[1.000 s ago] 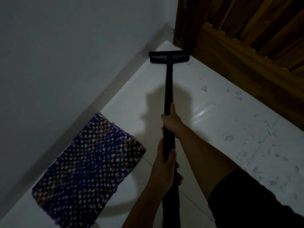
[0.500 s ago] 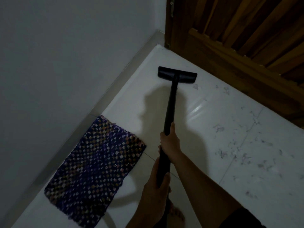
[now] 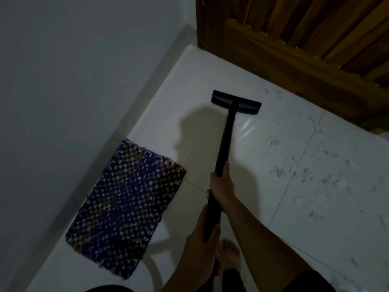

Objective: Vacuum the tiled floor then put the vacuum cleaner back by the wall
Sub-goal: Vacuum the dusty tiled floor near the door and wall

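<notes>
Black plastic forms the long vacuum wand point(image 3: 224, 144), which is tilted away from the person and ends in a flat, wide floor head point(image 3: 236, 102). The head is laid on the glossy white tiled floor point(image 3: 202, 72), near the corner where the grey wall point(image 3: 73, 70) meets the brown slatted wooden door point(image 3: 294, 49).

The wand is grasped by both hands. The right hand point(image 3: 223, 186) is wrapped round it higher up, with the fingers clenched about the tube. The left hand point(image 3: 202, 234) is closed round it lower down, nearer the body.

A purple-and-white woven rectangular mat point(image 3: 126, 203) is laid beside the wall, left of the wand and apart from it. Grey scraps of dust point(image 3: 305, 171) are scattered over the tiles to the right of the head. A bare foot point(image 3: 228, 253) is seen just below the left hand.
</notes>
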A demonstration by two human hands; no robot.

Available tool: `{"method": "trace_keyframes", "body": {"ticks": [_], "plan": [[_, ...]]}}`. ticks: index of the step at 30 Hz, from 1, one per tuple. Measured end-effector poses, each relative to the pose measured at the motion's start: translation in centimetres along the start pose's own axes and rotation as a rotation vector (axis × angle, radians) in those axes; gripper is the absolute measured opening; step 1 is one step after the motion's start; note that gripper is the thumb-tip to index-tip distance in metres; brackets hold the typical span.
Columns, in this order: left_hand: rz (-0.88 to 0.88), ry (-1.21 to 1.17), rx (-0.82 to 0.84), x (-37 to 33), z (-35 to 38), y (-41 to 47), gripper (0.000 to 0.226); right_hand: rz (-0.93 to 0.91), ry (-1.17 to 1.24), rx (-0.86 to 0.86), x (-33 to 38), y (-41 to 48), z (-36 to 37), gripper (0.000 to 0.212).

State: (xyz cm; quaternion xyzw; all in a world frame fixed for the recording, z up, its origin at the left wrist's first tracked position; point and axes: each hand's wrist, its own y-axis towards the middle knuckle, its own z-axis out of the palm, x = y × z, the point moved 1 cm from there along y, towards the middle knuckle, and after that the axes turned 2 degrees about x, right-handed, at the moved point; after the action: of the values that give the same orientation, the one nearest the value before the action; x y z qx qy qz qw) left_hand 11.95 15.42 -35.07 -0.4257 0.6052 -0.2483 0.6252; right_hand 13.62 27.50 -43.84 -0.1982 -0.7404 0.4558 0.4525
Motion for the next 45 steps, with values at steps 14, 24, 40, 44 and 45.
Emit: {"method": "trace_keyframes", "body": {"ticks": [14, 24, 40, 44, 45], "plan": [[0.103, -0.084, 0.016, -2.5, -0.7, 5.6, 0.05, -0.02, 0.025, 0.002, 4.4, 5.5, -0.3, 0.07], [0.149, 0.06, 0.025, -5.8, -2.5, 11.3, 0.051, 0.0, 0.088, 0.009, 8.5, 9.7, -0.7, 0.072], [0.123, -0.005, 0.137, -3.0, 0.7, 8.0, 0.05, 0.011, 0.063, -0.114, 3.8, 6.5, -3.1, 0.067], [0.171, 0.07, 0.156, -0.6, 1.7, 5.1, 0.052, 0.011, 0.01, -0.121, 0.8, 3.2, -3.5, 0.066], [0.166, 0.077, 0.159, -0.1, 1.9, 4.4, 0.052, 0.015, 0.015, -0.121, 0.1, 2.6, -3.4, 0.066]]}}
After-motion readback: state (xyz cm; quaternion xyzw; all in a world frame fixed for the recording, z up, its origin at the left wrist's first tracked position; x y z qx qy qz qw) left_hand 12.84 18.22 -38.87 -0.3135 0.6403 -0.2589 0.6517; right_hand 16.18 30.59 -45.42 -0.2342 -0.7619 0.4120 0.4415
